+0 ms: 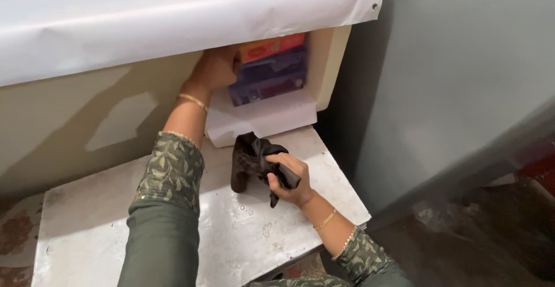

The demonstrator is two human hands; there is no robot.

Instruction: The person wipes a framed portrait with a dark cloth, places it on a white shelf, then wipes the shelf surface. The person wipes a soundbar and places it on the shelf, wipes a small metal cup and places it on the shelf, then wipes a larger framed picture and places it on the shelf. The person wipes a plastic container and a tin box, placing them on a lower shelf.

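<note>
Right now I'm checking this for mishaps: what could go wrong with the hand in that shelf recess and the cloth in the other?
1. The left hand presses on the stacked boxes; they might slide or tip out onto the white shelf liner.
2. The dark cloth in the right hand hangs loose and could drag across the speckled ledge.

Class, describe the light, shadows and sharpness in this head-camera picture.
Head view: soft, even light; the left hand reaches into the dim recess beside the stacked boxes; an arm shadow falls on the cream panel; right hand and dark cloth look sharp; no glare.
</note>
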